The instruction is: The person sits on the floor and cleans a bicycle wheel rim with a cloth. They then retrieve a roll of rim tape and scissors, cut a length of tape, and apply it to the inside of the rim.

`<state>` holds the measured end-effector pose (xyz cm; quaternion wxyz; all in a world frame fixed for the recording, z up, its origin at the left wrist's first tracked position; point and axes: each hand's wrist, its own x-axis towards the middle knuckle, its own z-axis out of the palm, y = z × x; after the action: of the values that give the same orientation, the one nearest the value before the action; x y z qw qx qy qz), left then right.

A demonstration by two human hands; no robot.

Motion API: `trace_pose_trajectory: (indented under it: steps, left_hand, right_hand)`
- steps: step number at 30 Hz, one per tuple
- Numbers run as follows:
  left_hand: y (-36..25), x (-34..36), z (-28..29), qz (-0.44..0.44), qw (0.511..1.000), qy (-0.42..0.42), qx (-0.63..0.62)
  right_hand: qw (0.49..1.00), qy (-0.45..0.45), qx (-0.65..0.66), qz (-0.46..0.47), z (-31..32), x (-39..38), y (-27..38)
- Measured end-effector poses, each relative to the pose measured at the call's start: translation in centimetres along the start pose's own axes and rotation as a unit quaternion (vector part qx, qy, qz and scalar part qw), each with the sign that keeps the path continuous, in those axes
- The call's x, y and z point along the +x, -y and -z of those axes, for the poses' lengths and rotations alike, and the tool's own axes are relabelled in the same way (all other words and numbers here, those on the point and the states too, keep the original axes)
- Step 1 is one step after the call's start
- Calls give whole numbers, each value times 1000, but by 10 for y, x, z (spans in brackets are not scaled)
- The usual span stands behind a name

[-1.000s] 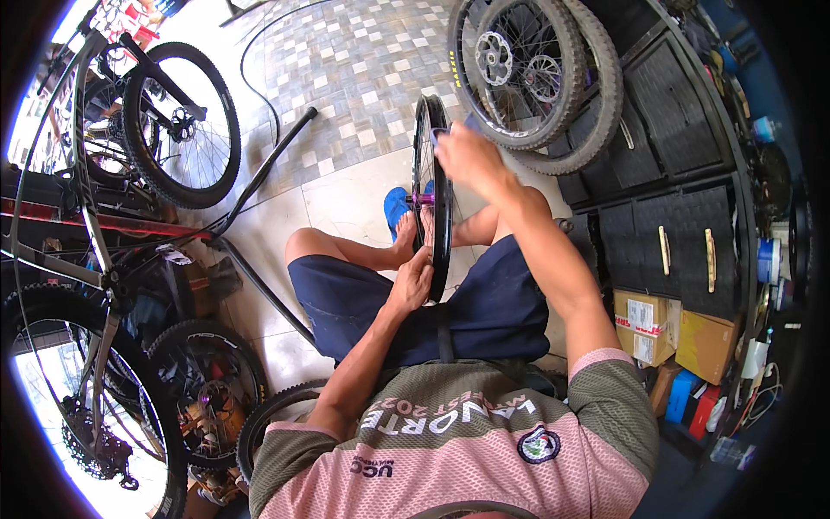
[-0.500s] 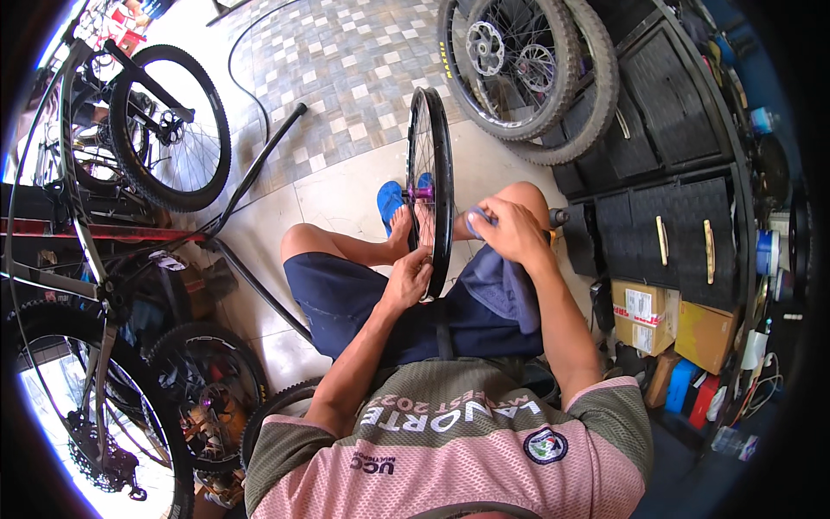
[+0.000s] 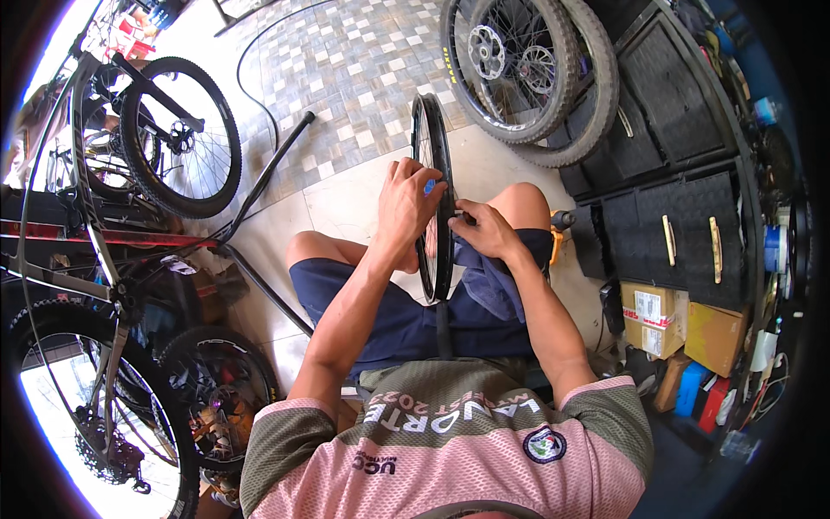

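Black bicycle rim point(image 3: 444, 259), long axis twelve-to-six o'clock, stands between left hand point(image 3: 406, 206), curled against it at nine, and right hand point(image 3: 487, 232), fingers bent close at four, both grips indiscernible.

Hub: no luck from here, left hand point(image 3: 404, 203) blocks it
Blue bit point(image 3: 430, 186) at left fingertips: too tiny to call
Wheel point(image 3: 443, 259) contact: can't tell if right hand point(image 3: 488, 232) is pinching anything
Cloth point(image 3: 494, 290): top's lost behind right hand
Tyres point(image 3: 596, 104) beyond right hand: cut off up top
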<state>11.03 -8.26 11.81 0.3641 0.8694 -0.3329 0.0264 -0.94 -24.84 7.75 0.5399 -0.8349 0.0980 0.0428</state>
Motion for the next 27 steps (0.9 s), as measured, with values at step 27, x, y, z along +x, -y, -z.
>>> trace_pose_trajectory:
  steps: [27]
  left_hand:
    - [27, 29, -23, -67, 983, -1, 172]
  right_hand:
    - [998, -35, -36, 45, -32, -1, 1]
